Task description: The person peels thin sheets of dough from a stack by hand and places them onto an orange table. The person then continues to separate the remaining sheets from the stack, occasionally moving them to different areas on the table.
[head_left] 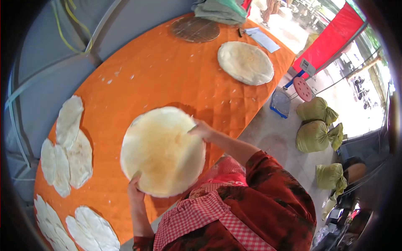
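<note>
**Big round flatbread [163,146], pinched at two spots on its rim**

So the main thing here is this wide, pale disc, a bit yellowish in the middle. It's held over the orange tablecloth [163,67], near the table edge and right in front of the checked apron [188,217]. Can't tell if it's one sheet or a few stacked.

The left hand [135,189] pinches the near rim, thumb on top. The right hand [202,130] has the rim across from it, also pinching. The fingers tucked under the bread don't really show, so no idea how they're spread down there.

Further out on the cloth, off toward the top right, lies a second flatbread [245,62], with some white paper [262,39] just beyond it. A dark round board [195,29] sits near the far edge, beside a heap of greyish cloth [220,12].

Over on the left side of the view there's an overlapping cluster of pale oval pieces [80,159], and two more bunches in the lower left corner, one [52,226] at the edge and another [93,230] beside it.

Off the table, on the floor to the right: tied green sacks [313,136], a blue-framed scale [280,103] and a pink round stool [302,89].
</note>
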The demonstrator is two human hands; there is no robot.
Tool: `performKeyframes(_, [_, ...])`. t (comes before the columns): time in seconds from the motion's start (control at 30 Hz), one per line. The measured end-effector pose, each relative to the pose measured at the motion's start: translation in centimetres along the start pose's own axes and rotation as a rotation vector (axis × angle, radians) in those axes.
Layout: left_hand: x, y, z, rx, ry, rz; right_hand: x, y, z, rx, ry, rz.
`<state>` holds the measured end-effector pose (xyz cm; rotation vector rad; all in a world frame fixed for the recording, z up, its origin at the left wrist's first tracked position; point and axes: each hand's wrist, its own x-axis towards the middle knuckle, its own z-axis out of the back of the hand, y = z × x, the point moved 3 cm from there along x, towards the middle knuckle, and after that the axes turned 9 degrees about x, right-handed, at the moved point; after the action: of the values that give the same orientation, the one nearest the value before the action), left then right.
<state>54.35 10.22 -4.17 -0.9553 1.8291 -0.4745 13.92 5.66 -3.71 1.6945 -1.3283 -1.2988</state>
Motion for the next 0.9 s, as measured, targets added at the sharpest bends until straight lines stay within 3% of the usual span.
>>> performKeyframes(0.07, [-0.9, -1.9, -3.4, 0.012, 0.047, 0.045, -0.4, 2.4, -0.1, -0.032, 0.029, 0.125])
performKeyframes(0.2, [1.9, -3.3, -11.1, 0.132, 0.055, -0.006, -1.5, 10.4, 6.2, -0.025, 0.081, 0.108])
performKeyframes(0.37, [8.6, -2.4, -33.2, 0.325, 0.098, -0.183, -2.4, 25.3, 21.9, 0.124, 0.149, 0.362])
performKeyframes(0.43, [12.4, -2.0, -42.5, 0.274, 0.149, -0.188, -1.5, 30.9, 28.7, 0.041, -0.08, 0.276])
performKeyframes(0.5, [15.3, -1.7, -51.4, 0.222, 0.193, -0.251, 0.7, 35.6, 37.2, -0.267, -0.174, 0.442])
performKeyframes(0.57, [17.9, -1.4, -58.0, 0.239, 0.224, -0.292, -0.1, 40.4, 42.0, -0.144, -0.208, 0.43])
performKeyframes(0.73, [27.4, 3.1, -65.3, 0.242, 0.256, -0.195, 3.2, 40.4, 53.4, 0.044, -0.127, 0.428])
performKeyframes(0.8, [32.3, 7.9, -64.4, 0.305, 0.252, -0.164, 7.5, 33.7, 60.9, 0.023, -0.227, 0.336])
performKeyframes(0.9, [34.8, 13.4, -61.6, 0.587, -0.125, -0.021, 9.1, 25.8, 64.6, 0.017, -0.409, 0.101])
